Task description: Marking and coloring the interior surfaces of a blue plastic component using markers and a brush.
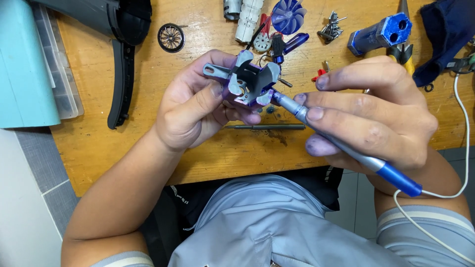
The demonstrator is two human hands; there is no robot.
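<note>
While the left hand (198, 106) grips it from nine o'clock, the small grey-and-purple plastic housing (251, 81) sits raised above the middle of the wooden tabletop (99, 74), thumb pressed against its near face and fingers curled behind. A thin grey arm of the housing sticks out toward ten o'clock, past the fingertips. From four o'clock the right hand (368, 116) is closed around a slim silver pen-shaped tool with a blue end (346, 148), whose tip touches the housing's lower right corner; a white cable (462, 148) loops from the tool's rear past the table's right side.

Directly below the housing, at six o'clock, a thin dark metal rod (267, 127) lies flat on the wood, with bare table between it and the near edge. At twelve o'clock the room is crowded: a blue plastic fan impeller (288, 15), a white ribbed cylinder (249, 20) and a small white gear (261, 43) lie close together. Toward one o'clock sit a heap of small metal screws (330, 28) and a blue block with two round holes (380, 33). At eleven o'clock a black spoked ring (171, 37) lies apart, and beyond it, at ten o'clock, a long black curved plastic handle (121, 79) runs toward the table's left edge.
</note>
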